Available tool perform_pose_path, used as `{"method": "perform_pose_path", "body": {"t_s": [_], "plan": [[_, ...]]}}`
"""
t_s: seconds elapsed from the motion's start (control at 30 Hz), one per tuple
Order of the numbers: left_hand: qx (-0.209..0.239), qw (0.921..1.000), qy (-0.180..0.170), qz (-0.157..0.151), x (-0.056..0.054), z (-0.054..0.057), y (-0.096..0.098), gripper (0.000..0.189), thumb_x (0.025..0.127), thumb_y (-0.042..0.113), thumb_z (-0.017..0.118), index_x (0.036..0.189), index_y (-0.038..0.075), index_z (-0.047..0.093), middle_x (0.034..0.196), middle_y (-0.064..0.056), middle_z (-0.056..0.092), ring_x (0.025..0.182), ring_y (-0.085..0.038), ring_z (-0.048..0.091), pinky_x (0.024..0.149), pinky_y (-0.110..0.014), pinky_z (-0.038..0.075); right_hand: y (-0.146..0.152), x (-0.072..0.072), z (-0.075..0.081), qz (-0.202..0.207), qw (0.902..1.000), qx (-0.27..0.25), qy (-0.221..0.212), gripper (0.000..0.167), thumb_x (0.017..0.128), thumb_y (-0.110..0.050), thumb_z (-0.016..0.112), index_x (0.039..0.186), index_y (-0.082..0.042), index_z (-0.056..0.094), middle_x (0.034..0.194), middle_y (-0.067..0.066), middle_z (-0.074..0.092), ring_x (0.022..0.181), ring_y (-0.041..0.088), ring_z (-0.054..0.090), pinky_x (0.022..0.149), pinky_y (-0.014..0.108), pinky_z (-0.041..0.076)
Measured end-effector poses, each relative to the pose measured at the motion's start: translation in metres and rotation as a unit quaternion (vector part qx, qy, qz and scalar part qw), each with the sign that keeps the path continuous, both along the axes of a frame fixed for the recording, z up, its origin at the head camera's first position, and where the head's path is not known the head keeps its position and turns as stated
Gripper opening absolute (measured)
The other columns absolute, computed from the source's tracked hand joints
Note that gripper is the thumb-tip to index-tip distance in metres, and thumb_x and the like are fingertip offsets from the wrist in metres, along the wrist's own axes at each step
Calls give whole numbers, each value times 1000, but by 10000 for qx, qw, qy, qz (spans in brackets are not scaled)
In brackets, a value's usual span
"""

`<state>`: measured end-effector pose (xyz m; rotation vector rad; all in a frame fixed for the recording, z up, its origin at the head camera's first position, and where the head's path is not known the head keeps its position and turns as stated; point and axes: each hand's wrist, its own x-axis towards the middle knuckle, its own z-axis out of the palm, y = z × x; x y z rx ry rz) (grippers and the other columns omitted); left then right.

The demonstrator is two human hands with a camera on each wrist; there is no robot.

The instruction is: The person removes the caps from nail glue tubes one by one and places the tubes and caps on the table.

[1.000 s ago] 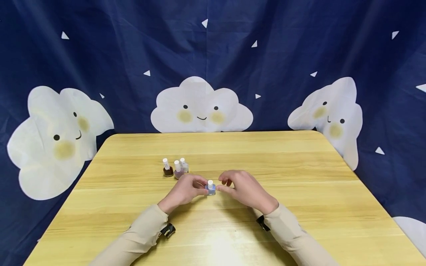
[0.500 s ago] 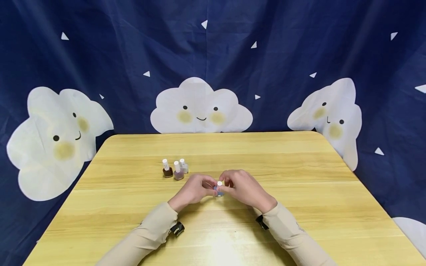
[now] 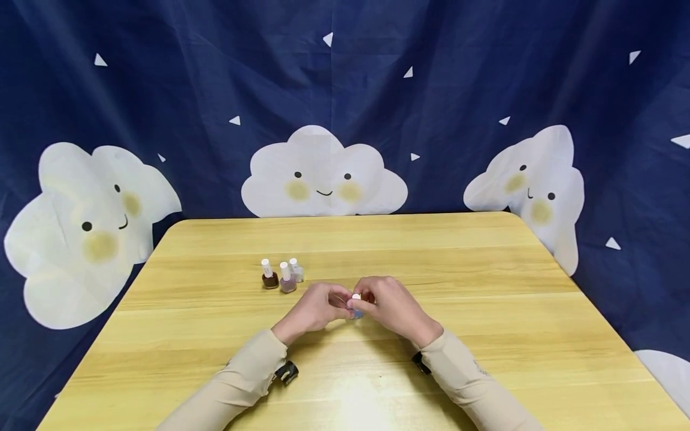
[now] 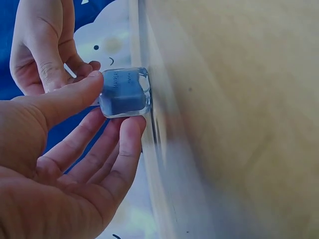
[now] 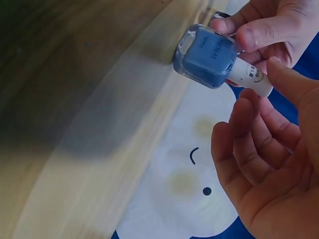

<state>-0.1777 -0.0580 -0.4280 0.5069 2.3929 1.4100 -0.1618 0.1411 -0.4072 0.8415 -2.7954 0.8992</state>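
Observation:
A small square bottle of blue nail polish [image 4: 123, 93] sits between both hands, low over the middle of the table. My left hand [image 3: 317, 306] grips its glass body, thumb on one face and fingers on the opposite side. The white cap [image 5: 250, 75] lies between the thumb and fingertips of my right hand [image 3: 392, 306], which pinches it. In the head view, fingers cover most of the bottle; its blue lower part and the cap's top show. Raised lettering can be seen on the glass in both wrist views.
Several more nail polish bottles stand upright, close together, left of the hands: a dark brown one [image 3: 270, 279], a mauve one [image 3: 288, 284] and a clear-looking one [image 3: 297, 273]. The wooden table [image 3: 458, 251] ends at a dark blue curtain [image 3: 215, 72] with white clouds.
My left hand has carried the blue nail polish a little to the right, to my right hand. The right fingers, apart from the bottle a second ago, have come together on its cap.

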Motion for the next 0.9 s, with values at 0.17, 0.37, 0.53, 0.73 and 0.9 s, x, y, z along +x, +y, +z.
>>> {"method": "perform_pose_path", "body": {"t_s": [0.17,0.37,0.53,0.73,0.9], "plan": [[-101,9999,135,-29,0,1,0,18,85,10,83,102,9,78,93,-1,76,86,-12,70,81,-29,57,0,0,-1,-25,10000,-51,-16,11,94,-24,76,92,-13,73,71,-11,62,61,1,51,57,20,45],[-193,9996,209,-50,1,1,1,19,85,9,83,103,8,78,92,-1,77,84,-11,70,79,-28,58,-1,-1,-3,-30,9999,-97,-28,11,94,-24,76,91,-14,73,71,-13,62,61,0,51,57,20,46],[-174,9994,292,-30,2,-1,2,22,83,8,84,104,7,78,93,-3,78,83,-11,71,78,-26,59,-2,0,-2,-87,9999,-86,-58,12,94,-26,76,91,-15,73,72,-13,64,61,-1,53,58,20,47],[-105,9990,440,-62,3,0,2,18,84,6,83,102,6,79,94,-5,78,82,-10,71,75,-22,58,-3,1,-2,-41,9999,-106,1,14,93,-28,77,90,-16,72,71,-12,64,60,-1,52,56,20,46],[-127,9980,610,-116,3,0,1,13,86,6,82,98,7,80,93,-4,79,81,-8,71,74,-19,57,-3,1,-3,-25,9997,-227,38,17,91,-30,79,89,-16,70,72,-12,66,61,-2,54,57,19,47]]}}
